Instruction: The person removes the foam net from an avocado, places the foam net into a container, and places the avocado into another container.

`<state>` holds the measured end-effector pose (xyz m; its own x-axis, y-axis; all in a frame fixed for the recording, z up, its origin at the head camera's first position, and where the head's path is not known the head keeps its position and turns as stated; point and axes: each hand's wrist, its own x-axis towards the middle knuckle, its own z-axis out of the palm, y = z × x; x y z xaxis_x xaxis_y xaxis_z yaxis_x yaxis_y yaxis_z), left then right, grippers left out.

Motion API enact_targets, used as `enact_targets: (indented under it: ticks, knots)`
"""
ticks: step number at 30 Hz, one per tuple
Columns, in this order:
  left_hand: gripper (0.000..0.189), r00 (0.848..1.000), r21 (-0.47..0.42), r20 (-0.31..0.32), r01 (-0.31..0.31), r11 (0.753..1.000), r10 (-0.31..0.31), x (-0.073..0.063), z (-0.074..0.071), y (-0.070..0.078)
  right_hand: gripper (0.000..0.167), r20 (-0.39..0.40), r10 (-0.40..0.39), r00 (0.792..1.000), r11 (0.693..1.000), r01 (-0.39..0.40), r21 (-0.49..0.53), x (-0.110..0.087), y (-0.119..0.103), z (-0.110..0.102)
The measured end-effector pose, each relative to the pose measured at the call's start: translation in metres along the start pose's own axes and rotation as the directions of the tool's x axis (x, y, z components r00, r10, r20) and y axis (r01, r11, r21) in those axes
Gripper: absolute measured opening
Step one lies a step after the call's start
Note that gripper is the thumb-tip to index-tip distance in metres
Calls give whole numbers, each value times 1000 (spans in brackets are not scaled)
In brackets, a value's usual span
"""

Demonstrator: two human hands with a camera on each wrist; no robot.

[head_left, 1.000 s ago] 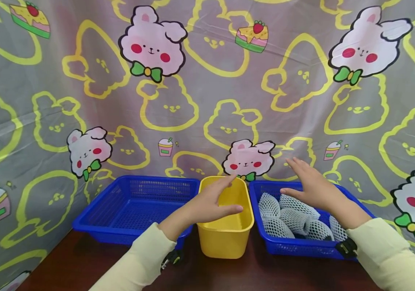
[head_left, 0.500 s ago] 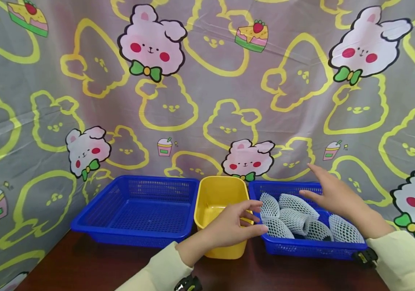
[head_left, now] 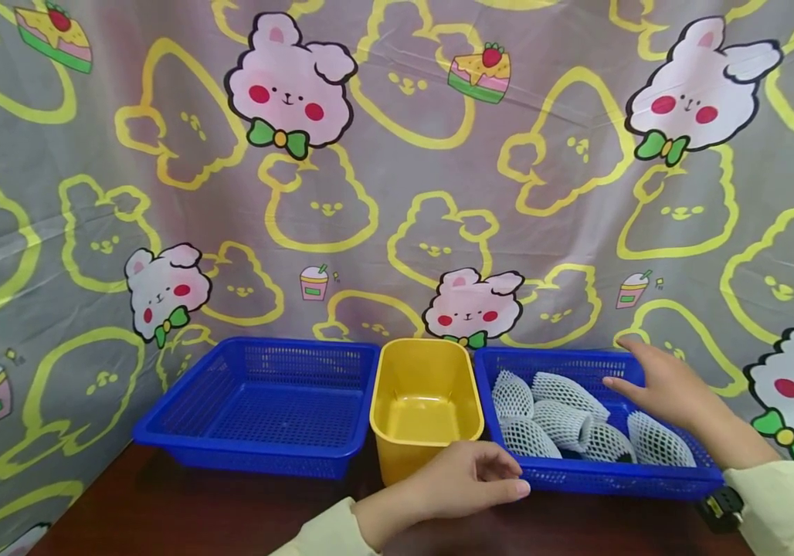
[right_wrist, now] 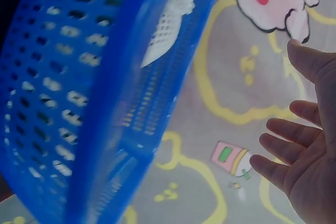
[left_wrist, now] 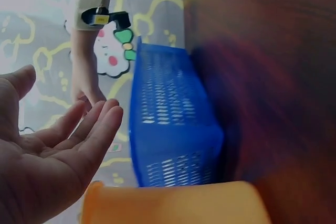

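Note:
My left hand (head_left: 463, 480) hovers in front of the yellow bin (head_left: 426, 421) and the near left corner of the right blue basket (head_left: 619, 475). Its fingers are loosely bent and hold nothing; the left wrist view shows the bare palm (left_wrist: 47, 166). Over the right part of that basket is my right hand (head_left: 675, 390), fingers spread and nothing in them. In the basket lie several items in white foam net sleeves (head_left: 564, 425), one of them (head_left: 659, 442) lying apart at the right. Dark bits show at some sleeve ends; what is inside cannot be made out.
Another blue basket (head_left: 286, 459) stands left of the yellow bin, with nothing seen in it. All three containers sit side by side on a dark reddish-brown table (head_left: 181, 510). A patterned cloth (head_left: 397, 162) with cartoon bears hangs behind them.
My left hand has moved from above the yellow bin down and toward me, to the right. The right hand has shifted right and lower over the basket. The foam-sleeved items stay put.

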<state>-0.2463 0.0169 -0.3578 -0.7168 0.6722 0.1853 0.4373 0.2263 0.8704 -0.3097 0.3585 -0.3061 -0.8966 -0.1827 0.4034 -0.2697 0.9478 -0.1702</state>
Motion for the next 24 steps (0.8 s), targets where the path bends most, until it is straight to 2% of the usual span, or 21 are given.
enact_targets:
  ticks: [2,7,10,13,16,18,24]
  knots:
    - [18,999,33,23,21,999,-22,-1,5,-6,79,-2,3,1000,1000,-3,-7,-2,7,3]
    - [24,990,31,77,118,993,-120,-3,15,-21,76,15,14,1000,1000,-14,2,-8,24,13]
    - [27,987,-12,44,157,987,-157,-2,22,-28,75,34,47,998,999,-47,0,-13,35,19]
    - [28,982,-106,-10,187,977,-189,2,29,-34,74,44,82,996,997,-81,-17,-16,45,25]
    - [28,977,-221,-60,185,958,-203,5,37,-39,74,60,109,992,994,-108,-20,-19,55,29]
    - [26,977,-292,-96,157,943,-192,7,41,-42,74,77,123,989,992,-121,-27,-20,61,31]
    - [16,967,-417,-188,82,905,-174,15,53,-49,76,130,130,983,991,-126,-36,-24,75,38]
